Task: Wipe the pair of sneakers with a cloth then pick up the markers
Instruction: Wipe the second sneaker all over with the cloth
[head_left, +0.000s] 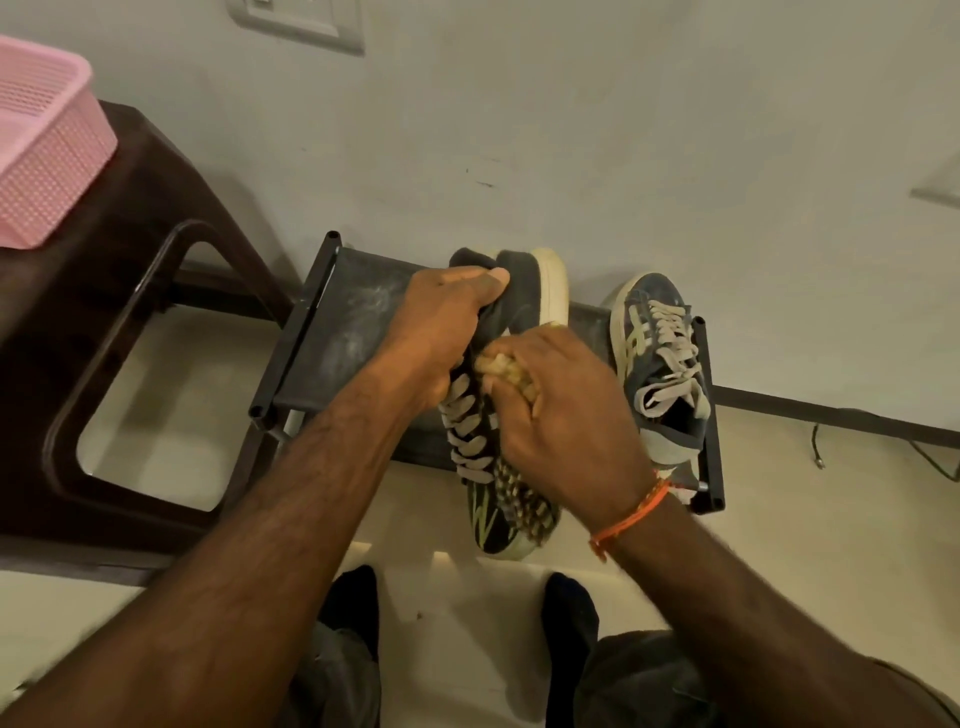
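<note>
Left hand (441, 322) gripping a sneaker (524, 291), right hand (561, 410) pinching a cloth (506, 366) against it, black rack (332, 332) by grey wall (571, 130), second sneaker (662, 364) right, pink basket (47, 140) far left.

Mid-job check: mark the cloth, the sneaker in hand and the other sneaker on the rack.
cloth (511, 368): head view, yellowish wad showing under the right hand's fingers.
held sneaker (524, 291): head view, dark heel section.
other sneaker (660, 358): head view, laces on top.
</note>
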